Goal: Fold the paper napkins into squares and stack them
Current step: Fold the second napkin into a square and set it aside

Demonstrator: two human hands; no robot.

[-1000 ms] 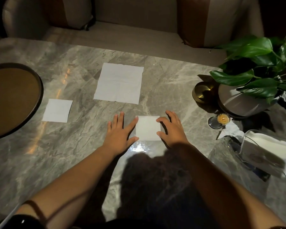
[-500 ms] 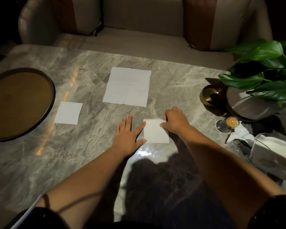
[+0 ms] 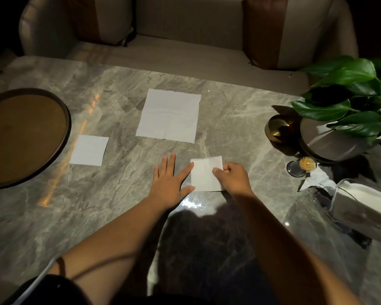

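Already done: one folded square [image 3: 89,150] beside the tray [image 3: 67,128].
In work: second square [image 3: 205,176] flat on the table [image 3: 119,205], seemingly folded, not yet stacked.
Grip: right hand [image 3: 234,178] pinching its right edge; left hand [image 3: 166,186] spread flat, touching its left edge.
Remaining: open napkin [image 3: 168,115] beyond — unfolded.
Unclear: layer count — dim holder [image 3: 361,210] at right, cut off.

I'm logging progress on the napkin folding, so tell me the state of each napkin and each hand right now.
Near napkin: folded square, right edge pinched.
Left napkin: folded square, lying alone.
Far napkin: unfolded, flat.
Left hand: open, flat, touching near napkin's left edge.
Right hand: pinching near napkin.
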